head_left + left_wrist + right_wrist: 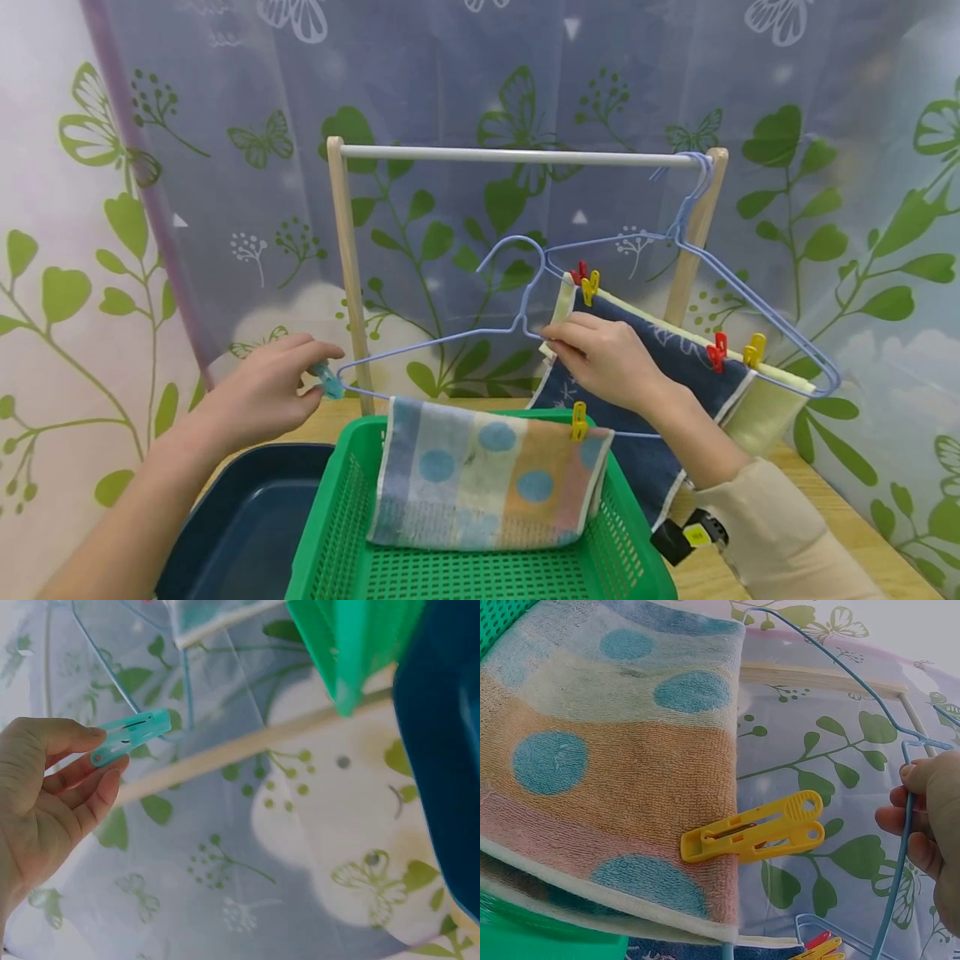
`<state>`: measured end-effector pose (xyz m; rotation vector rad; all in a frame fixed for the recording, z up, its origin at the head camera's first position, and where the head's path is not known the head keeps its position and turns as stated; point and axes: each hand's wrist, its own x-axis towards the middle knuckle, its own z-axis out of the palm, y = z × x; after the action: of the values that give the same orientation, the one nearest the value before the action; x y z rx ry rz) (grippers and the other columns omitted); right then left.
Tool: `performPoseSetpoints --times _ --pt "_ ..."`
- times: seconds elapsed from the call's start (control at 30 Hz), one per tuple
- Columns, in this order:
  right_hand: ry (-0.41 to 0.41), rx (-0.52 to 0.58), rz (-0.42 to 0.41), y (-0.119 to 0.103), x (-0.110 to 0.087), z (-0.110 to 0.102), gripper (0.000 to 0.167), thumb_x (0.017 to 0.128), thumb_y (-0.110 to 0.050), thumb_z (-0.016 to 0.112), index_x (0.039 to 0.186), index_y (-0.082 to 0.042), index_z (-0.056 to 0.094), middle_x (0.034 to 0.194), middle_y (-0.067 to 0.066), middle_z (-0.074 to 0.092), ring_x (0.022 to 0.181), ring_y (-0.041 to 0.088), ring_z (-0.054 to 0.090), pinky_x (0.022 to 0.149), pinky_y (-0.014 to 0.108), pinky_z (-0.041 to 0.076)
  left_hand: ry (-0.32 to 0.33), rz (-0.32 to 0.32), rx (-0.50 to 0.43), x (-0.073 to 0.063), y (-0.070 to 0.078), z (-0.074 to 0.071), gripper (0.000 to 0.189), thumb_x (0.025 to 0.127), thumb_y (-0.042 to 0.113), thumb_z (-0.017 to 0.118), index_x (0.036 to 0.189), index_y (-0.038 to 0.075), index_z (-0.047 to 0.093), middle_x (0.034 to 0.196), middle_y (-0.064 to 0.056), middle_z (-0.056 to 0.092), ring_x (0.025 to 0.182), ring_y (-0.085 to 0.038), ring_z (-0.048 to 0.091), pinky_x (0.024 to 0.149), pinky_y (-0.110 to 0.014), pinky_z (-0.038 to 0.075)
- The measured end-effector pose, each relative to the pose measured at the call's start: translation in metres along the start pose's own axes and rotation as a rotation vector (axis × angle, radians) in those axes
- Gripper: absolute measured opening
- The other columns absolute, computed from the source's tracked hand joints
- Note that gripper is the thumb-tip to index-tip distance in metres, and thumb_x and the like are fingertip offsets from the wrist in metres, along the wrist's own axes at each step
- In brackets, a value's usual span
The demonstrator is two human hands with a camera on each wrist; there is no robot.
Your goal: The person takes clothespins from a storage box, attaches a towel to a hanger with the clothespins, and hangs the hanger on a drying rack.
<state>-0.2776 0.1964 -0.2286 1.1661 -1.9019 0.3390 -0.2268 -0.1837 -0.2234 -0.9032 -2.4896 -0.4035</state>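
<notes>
My left hand (262, 387) pinches a light blue clothespin (131, 736) between thumb and fingers, close to the left end of a blue wire hanger (427, 343). With my right hand (611, 358) I grip that hanger just right of its hook. Over its lower bar hangs a small towel (480, 479) with coloured stripes and blue dots. A yellow clothespin (754, 829) clips the towel near its right end; no clip shows on the left end. The towel's lower part hangs inside a green basket (322, 508).
Behind stands a drying rack with a white rail (517, 156). At its right end hangs another hanger (757, 304) with a dark blue cloth (637, 333) and red and yellow clothespins. A dark blue tub (240, 517) sits left of the basket on the wooden table (817, 500).
</notes>
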Motion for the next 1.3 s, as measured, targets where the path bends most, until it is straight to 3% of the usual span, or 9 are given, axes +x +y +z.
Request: performPoseSetpoints --times 0.4,0.57,0.7,0.9,1.3 --pt "-0.001 -0.006 -0.001 0.0 0.001 -0.003 0.018 0.075 0.003 0.07 0.092 -0.003 0.069 0.082 0.006 0.064 0.061 0.013 0.057 0.05 0.024 0.044 0.037 0.211 -0.033 0.015 0.035 -0.002 0.042 0.07 -0.018 0.063 0.106 0.002 0.064 0.099 -0.009 0.062 0.082 -0.023 0.062 0.061 -0.031 0.05" --pt "0.008 -0.004 -0.01 0.0 0.001 -0.002 0.02 0.074 0.005 0.07 0.093 -0.002 0.069 0.082 0.006 0.064 0.06 0.013 0.056 0.049 0.024 0.043 0.075 0.315 0.036 0.021 0.043 0.003 0.042 0.069 -0.022 0.058 0.104 0.0 0.066 0.089 -0.009 0.061 0.067 -0.017 0.06 0.054 -0.024 0.046" --pt "0.01 0.0 -0.012 0.0 0.0 0.0 0.021 0.074 0.006 0.07 0.093 -0.002 0.069 0.082 0.005 0.064 0.06 0.012 0.056 0.049 0.024 0.043 0.079 0.368 0.119 0.025 0.048 0.012 0.035 0.068 -0.018 0.065 0.097 0.001 0.067 0.082 -0.007 0.06 0.06 -0.015 0.058 0.051 -0.022 0.046" --pt "0.012 0.002 -0.009 -0.003 -0.001 -0.001 0.022 0.073 0.006 0.071 0.093 -0.002 0.069 0.082 0.005 0.064 0.061 0.012 0.057 0.05 0.024 0.044 0.072 0.398 0.195 0.03 0.051 0.028 0.024 0.067 -0.019 0.064 0.077 0.002 0.066 0.072 -0.004 0.056 0.061 -0.016 0.058 0.053 -0.022 0.047" --pt "0.027 -0.005 -0.036 0.0 0.0 -0.001 0.021 0.073 0.006 0.07 0.092 -0.002 0.069 0.082 0.006 0.064 0.062 0.013 0.057 0.049 0.024 0.044 0.057 0.382 0.241 0.037 0.054 0.04 0.028 0.059 -0.022 0.061 0.069 0.003 0.064 0.064 -0.001 0.05 0.054 -0.014 0.051 0.046 -0.022 0.042"
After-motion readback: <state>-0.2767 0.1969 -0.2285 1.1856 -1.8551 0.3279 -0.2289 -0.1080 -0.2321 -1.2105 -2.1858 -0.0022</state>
